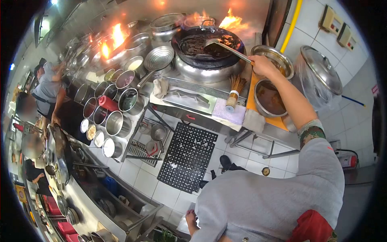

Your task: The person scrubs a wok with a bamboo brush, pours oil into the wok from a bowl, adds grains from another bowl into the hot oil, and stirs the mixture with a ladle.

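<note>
My right hand (263,65) is closed around the handle of a long metal ladle (231,50). The ladle's bowl rests over the large black wok (177,50), which contains dark, shiny liquid. Flames (234,22) rise behind the wok. Beneath my right forearm stands a steel bowl of brown liquid (271,98), and another steel bowl (288,66) sits beyond it. A bamboo brush (234,94) stands on a folded cloth (234,111) in front of the wok. Down by my side, my left hand (191,220) is near a pale flat surface; its fingers are too small to read.
A perforated strainer (159,58) and several steel pots (119,123) of ingredients stand left of the wok. A lidded pot (320,70) is at right. Flames (115,38) burn farther left. A black rubber mat (187,157) covers floor tiles. Co-workers (48,86) stand at far left.
</note>
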